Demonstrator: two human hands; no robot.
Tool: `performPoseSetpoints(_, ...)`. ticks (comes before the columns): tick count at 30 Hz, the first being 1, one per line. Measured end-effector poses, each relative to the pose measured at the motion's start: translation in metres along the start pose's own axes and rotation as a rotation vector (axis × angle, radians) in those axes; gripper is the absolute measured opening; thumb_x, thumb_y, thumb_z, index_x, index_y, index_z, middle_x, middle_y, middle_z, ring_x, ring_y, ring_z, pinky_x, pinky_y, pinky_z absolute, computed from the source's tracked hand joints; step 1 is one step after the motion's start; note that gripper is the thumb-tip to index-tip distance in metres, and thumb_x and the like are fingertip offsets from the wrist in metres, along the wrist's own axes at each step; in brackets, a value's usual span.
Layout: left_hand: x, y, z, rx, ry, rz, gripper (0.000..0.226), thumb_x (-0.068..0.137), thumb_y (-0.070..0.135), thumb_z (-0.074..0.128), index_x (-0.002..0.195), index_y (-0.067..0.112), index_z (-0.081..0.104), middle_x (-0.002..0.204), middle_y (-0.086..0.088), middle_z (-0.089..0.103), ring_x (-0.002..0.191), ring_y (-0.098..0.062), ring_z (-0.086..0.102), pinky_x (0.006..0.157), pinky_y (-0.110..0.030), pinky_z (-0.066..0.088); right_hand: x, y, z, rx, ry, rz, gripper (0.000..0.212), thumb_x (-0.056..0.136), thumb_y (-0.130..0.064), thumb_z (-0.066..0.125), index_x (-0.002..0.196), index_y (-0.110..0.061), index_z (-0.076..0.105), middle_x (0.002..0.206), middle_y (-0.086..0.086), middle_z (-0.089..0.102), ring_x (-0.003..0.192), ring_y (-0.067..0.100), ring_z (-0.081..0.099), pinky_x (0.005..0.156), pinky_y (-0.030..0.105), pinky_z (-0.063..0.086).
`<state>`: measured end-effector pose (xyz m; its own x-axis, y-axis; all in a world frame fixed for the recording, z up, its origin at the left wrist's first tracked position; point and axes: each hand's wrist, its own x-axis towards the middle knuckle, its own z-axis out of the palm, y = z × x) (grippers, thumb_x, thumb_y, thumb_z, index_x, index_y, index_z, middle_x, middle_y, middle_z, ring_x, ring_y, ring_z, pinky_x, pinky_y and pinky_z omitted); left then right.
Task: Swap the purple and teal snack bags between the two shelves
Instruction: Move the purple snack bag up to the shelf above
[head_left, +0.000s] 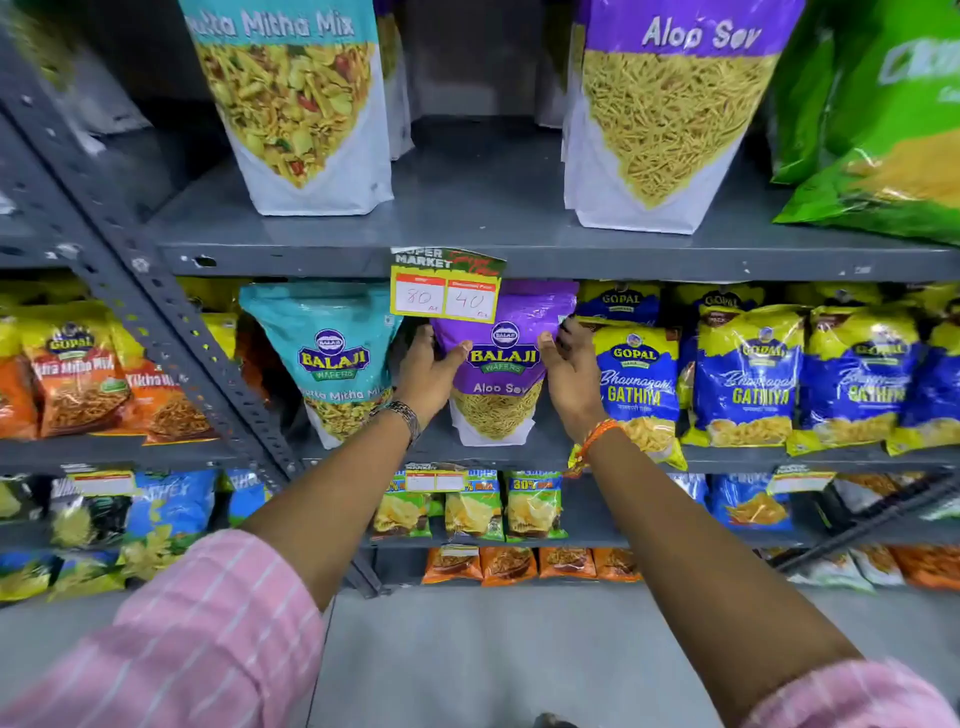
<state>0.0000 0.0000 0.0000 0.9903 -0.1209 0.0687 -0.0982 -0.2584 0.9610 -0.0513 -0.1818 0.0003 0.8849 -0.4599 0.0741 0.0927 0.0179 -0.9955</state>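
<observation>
Pink sleeves (208, 639), left hand (428, 371) and right hand (569, 374) clasping purple bag (501, 364) sides, fingers (423, 335) curled behind

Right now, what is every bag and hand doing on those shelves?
lower purple bag: upright, held at both sides.
lower teal bag: upright, untouched, beside it.
upper teal bag: upright, untouched.
upper purple bag: upright, untouched.
left hand: grips the lower purple bag's left side.
right hand: grips its right side.
price tag: hangs from the shelf edge, over the lower purple bag's top.

lower purple bag (500, 364): BALAJI Aloo Sev | lower teal bag (332, 358): BALAJI | price tag (445, 299): 80, 40
</observation>
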Motion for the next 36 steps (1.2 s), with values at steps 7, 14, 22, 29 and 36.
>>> performPoseSetpoints(7, 0.001, -0.004, 0.013, -0.027, 0.131, 0.087, 0.026, 0.093, 0.014, 0.070, 0.114, 0.008, 0.057, 0.097, -0.010, 0.072, 0.071, 0.011, 0.069, 0.069, -0.017, 0.057, 0.023, 0.005, -0.013, -0.010, -0.171, 0.036, 0.039, 0.097, -0.010, 0.066, 0.130, 0.002, 0.048, 0.123, 0.014, 0.067, 0.108, 0.014, 0.070, 0.076, 0.018, 0.060)
performPoseSetpoints(14, -0.028, -0.011, 0.004, -0.035, 0.140, 0.072, 0.026, 0.088, 0.027, 0.074, 0.110, 0.017, 0.063, 0.088, -0.024, 0.076, 0.081, -0.044, 0.073, 0.073, -0.060, 0.061, -0.011, -0.001, -0.010, 0.005, -0.143, -0.019, 0.026, 0.094, -0.002, 0.066, 0.118, 0.000, 0.055, 0.115, 0.014, 0.070, 0.099, 0.012, 0.073, 0.078, 0.024, 0.063)
performPoseSetpoints(22, -0.100, -0.006, -0.005, -0.117, 0.119, 0.077, 0.019, 0.088, 0.021, 0.076, 0.096, 0.030, 0.062, 0.091, -0.008, 0.078, 0.087, -0.034, 0.077, 0.077, -0.059, 0.062, -0.079, -0.012, -0.027, -0.032, -0.111, 0.065, 0.032, 0.093, -0.008, 0.070, 0.122, -0.001, 0.057, 0.114, 0.012, 0.074, 0.112, 0.027, 0.074, 0.080, 0.029, 0.065)
performPoseSetpoints(29, -0.149, 0.029, -0.027, -0.277, 0.088, 0.114, 0.024, 0.082, 0.016, 0.079, 0.105, 0.017, 0.068, 0.088, 0.008, 0.082, 0.082, -0.009, 0.078, 0.069, -0.025, 0.060, -0.121, -0.067, -0.038, -0.029, -0.135, 0.066, 0.022, 0.091, -0.003, 0.070, 0.111, -0.008, 0.066, 0.100, 0.002, 0.079, 0.089, 0.012, 0.079, 0.068, 0.022, 0.063)
performPoseSetpoints(36, -0.140, 0.127, -0.067, -0.311, 0.137, 0.369, 0.017, 0.078, 0.030, 0.084, 0.091, 0.030, 0.074, 0.077, 0.009, 0.080, 0.069, -0.012, 0.068, 0.061, -0.036, 0.057, -0.130, -0.181, -0.029, 0.042, -0.153, -0.124, 0.019, 0.088, -0.002, 0.072, 0.107, -0.007, 0.068, 0.085, -0.006, 0.083, 0.076, 0.010, 0.079, 0.062, 0.021, 0.060)
